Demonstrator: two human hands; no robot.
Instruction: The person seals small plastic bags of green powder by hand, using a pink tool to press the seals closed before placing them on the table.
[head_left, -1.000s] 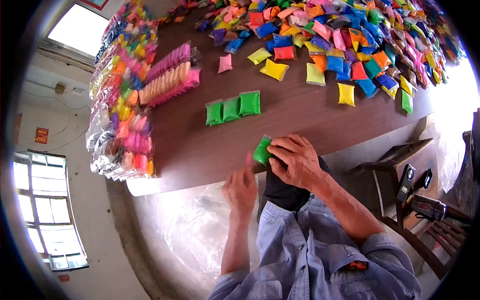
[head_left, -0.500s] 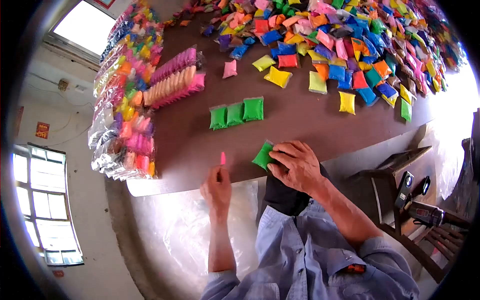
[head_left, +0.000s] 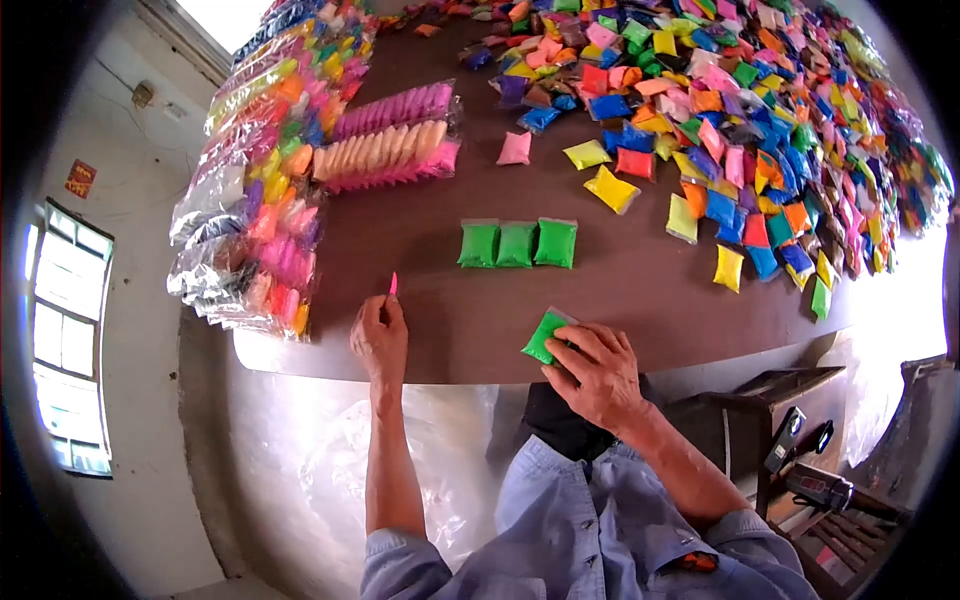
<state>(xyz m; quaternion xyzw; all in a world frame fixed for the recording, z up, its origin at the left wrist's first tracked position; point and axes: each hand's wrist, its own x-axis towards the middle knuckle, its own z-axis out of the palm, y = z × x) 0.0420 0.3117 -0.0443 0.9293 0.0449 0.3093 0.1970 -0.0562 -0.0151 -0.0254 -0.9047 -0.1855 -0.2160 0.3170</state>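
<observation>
1. Green shows through the clear film of the small packet (head_left: pixel 546 335) at your right hand (head_left: pixel 600 375). It lies left and slightly far of that hand, over the near part of the dark table (head_left: pixel 440 345). Whether it bears on the surface or is lifted a little, you can't tell from here.
2. Your right hand has the packet gripped at its near right side, fingers bent over it and thumb low.
3. The relation that counts most, as I judge it: the packet sits just near of the right end of the row of three green packets (head_left: pixel 515 245), with a narrow strip of table between. The row runs left to right, its packets side by side and fairly square. Yours is turned askew, its long axis slanting from near left to far right, the clear end seam pointing far right.
4. Your left hand (head_left: pixel 380 340) pinches a slim pink piece (head_left: pixel 394 284) between thumb and forefinger, its tip pointing far. That hand is left and near of the row, well apart from the packet; your right is the nearer one to it.
5. Farther off, a heap of mixed-colour packets (head_left: pixel 720 207) spreads at far right, and filled clear bags (head_left: pixel 265 220) line the left side.
</observation>
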